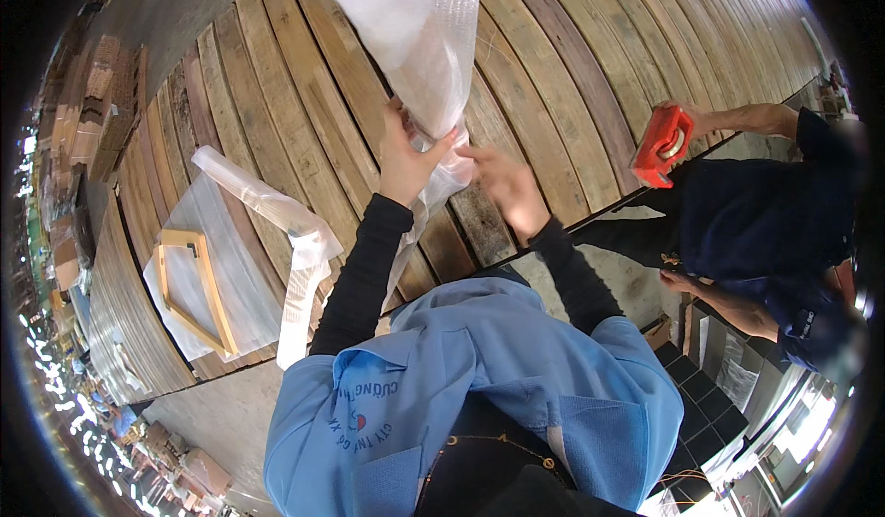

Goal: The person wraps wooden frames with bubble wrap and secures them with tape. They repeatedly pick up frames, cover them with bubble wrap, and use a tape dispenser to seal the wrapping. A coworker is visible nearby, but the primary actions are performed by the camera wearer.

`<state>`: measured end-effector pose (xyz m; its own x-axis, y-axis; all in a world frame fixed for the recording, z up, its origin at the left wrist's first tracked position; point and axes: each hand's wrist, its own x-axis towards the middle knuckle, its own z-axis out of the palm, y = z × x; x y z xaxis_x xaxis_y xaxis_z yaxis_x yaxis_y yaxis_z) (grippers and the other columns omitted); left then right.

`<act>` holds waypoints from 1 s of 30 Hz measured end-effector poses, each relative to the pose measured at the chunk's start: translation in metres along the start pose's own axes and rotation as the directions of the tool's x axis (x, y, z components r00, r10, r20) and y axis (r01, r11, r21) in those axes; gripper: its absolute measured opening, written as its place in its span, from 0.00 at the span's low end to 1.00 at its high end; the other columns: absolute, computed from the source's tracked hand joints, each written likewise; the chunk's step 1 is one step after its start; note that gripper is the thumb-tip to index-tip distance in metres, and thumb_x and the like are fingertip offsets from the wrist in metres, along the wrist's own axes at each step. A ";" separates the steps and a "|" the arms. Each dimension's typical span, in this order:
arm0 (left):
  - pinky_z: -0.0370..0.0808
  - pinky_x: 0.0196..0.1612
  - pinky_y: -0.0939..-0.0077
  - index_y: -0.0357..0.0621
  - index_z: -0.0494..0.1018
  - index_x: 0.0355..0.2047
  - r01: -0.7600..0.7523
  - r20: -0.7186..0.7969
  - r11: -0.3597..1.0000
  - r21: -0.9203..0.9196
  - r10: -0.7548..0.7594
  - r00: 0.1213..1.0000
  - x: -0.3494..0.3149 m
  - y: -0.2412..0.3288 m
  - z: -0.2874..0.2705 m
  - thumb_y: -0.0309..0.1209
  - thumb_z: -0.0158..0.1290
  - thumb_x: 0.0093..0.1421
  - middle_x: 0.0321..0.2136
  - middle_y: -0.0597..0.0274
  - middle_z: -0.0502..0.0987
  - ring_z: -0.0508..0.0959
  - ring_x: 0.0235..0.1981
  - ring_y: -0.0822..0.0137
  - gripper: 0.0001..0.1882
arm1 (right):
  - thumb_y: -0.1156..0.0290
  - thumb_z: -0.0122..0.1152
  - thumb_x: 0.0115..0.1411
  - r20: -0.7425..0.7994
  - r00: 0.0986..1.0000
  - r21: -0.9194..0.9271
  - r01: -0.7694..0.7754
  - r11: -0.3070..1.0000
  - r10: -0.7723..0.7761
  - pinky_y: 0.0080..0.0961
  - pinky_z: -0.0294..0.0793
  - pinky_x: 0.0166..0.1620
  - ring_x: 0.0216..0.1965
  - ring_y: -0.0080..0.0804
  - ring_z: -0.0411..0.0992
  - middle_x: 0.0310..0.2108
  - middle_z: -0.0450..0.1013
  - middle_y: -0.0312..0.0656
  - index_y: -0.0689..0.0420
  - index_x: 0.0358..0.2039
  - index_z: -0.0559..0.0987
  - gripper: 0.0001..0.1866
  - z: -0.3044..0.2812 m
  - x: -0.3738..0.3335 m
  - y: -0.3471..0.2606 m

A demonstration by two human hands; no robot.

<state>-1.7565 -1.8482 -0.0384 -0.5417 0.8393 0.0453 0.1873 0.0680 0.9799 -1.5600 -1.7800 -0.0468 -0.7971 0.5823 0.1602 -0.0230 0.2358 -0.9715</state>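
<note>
A long bundle in white foam wrap (419, 47) lies over the wooden slats, with its near end gathered into a crumpled tail. My left hand (407, 162) is closed around that near end, thumb on top and fingers behind it. Close to the thumb, my right hand (509, 188) has its fingertips at the right edge of the crumpled wrap; motion blurs it, so I cannot tell whether it grips. What lies inside the wrap is hidden. Loose wrap (419, 231) hangs down between my forearms.
A slatted wooden table (544, 83) stretches across. At left lie a wooden frame (221, 309) on a translucent foam sheet (189, 217) and a bent strip of wrap (263, 194). On the right, another person in dark clothes (761, 213) holds a red tape dispenser (664, 146) over the table.
</note>
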 end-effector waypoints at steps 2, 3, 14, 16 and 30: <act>0.73 0.60 0.63 0.30 0.54 0.66 -0.002 0.000 1.000 0.002 0.002 1.000 -0.004 0.009 0.005 0.32 0.73 0.51 0.58 0.42 0.70 0.76 0.57 0.57 0.50 | 0.72 0.61 0.63 -0.251 0.935 0.380 -0.144 0.914 0.251 0.38 0.62 0.66 0.65 0.40 0.65 0.64 0.67 0.52 0.65 0.61 0.74 0.25 -0.017 0.027 -0.020; 0.73 0.61 0.63 0.30 0.54 0.66 0.000 0.017 1.000 -0.017 0.000 1.000 -0.008 0.013 0.007 0.31 0.73 0.51 0.58 0.42 0.70 0.76 0.57 0.57 0.50 | 0.70 0.62 0.64 -0.340 0.888 0.498 -0.109 0.861 0.309 0.34 0.66 0.62 0.61 0.35 0.69 0.61 0.70 0.50 0.64 0.59 0.76 0.23 -0.025 0.043 -0.023; 0.75 0.59 0.62 0.32 0.53 0.68 -0.061 0.123 0.998 -0.007 0.061 0.990 -0.016 -0.005 0.009 0.31 0.70 0.56 0.62 0.47 0.65 0.75 0.58 0.56 0.48 | 0.72 0.70 0.53 -0.032 0.841 -0.404 0.483 0.777 -0.540 0.33 0.81 0.40 0.34 0.46 0.80 0.35 0.79 0.47 0.57 0.57 0.78 0.28 -0.013 0.068 -0.204; 0.76 0.58 0.61 0.32 0.53 0.69 0.046 0.132 0.999 -0.008 -0.045 0.990 -0.013 -0.006 0.002 0.32 0.70 0.56 0.63 0.47 0.64 0.75 0.58 0.55 0.48 | 0.71 0.71 0.53 0.199 0.755 -0.194 0.655 0.730 -0.624 0.30 0.80 0.39 0.33 0.41 0.79 0.35 0.78 0.47 0.57 0.55 0.79 0.27 -0.016 0.039 -0.210; 0.78 0.54 0.59 0.32 0.55 0.68 -0.058 0.264 0.996 -0.066 0.073 0.962 -0.008 -0.001 0.008 0.33 0.70 0.55 0.62 0.45 0.65 0.75 0.57 0.52 0.48 | 0.63 0.67 0.64 -0.605 0.180 0.743 -0.222 0.631 0.776 0.28 0.74 0.44 0.37 0.30 0.78 0.38 0.82 0.40 0.65 0.44 0.84 0.17 -0.032 -0.115 0.118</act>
<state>-1.7452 -1.8507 -0.0410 -0.2910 0.9546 0.0642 0.1636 -0.0164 0.9864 -1.4516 -1.7949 -0.1741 0.2040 0.7580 -0.6195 -0.2857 -0.5592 -0.7782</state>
